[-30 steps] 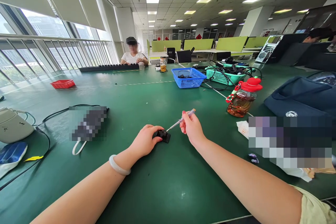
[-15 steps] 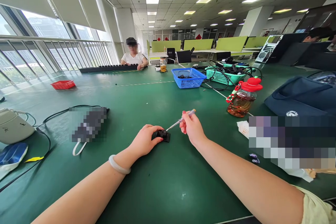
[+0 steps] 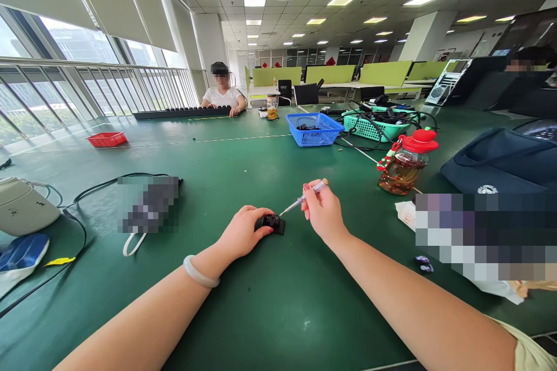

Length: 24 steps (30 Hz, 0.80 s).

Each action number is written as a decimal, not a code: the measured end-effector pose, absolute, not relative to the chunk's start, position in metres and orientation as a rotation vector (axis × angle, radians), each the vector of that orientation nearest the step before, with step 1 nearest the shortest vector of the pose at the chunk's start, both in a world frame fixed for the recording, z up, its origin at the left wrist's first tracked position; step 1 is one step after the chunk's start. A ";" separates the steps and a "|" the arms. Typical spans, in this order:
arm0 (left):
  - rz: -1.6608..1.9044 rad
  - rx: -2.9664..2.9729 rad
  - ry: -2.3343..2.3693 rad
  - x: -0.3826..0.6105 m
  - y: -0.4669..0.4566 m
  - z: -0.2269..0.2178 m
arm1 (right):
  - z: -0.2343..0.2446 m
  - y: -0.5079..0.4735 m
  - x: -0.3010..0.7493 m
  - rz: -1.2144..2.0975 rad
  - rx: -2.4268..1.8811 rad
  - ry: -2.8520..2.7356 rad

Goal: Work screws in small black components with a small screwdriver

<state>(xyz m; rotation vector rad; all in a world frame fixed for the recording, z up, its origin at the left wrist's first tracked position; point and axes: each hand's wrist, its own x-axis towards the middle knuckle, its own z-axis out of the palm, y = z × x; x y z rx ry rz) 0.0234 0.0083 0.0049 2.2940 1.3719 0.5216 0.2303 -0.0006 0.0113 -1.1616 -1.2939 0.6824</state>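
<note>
My left hand point(image 3: 244, 231) is closed on a small black device point(image 3: 274, 222), its thumb and fingers on either side, holding it down on the green tabletop point(image 3: 278, 313). The device's exact kind is too small to make out. In my right hand point(image 3: 324, 214) is a screwdriver point(image 3: 300, 200) with a clear handle and a thin metal shaft. It slants down to the left, and its tip is at the upper right edge of the black device. Whether tip and device touch, I cannot tell.
A blue basket point(image 3: 314, 129) and a green basket point(image 3: 376, 126) heaped with cables stand farther back. To the right are a red-lidded bottle point(image 3: 402, 168) and a dark blue bag point(image 3: 500, 159). A red tray point(image 3: 107, 139) lies left. Across the table sits a person point(image 3: 221, 93).
The whole view has shifted slightly. Both hands, the black device and the screwdriver keep nearly the same positions relative to one another.
</note>
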 end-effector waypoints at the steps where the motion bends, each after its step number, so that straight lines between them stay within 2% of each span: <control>1: 0.526 2.296 1.369 0.023 0.008 0.005 | 0.011 -0.001 0.230 0.629 -1.171 -1.348; 7: 0.550 2.305 1.361 0.022 0.010 0.003 | 0.008 -0.004 0.224 0.418 -1.168 -1.552; 24: 0.551 2.281 1.367 0.019 0.005 0.009 | 0.010 -0.004 0.222 0.609 -1.163 -1.392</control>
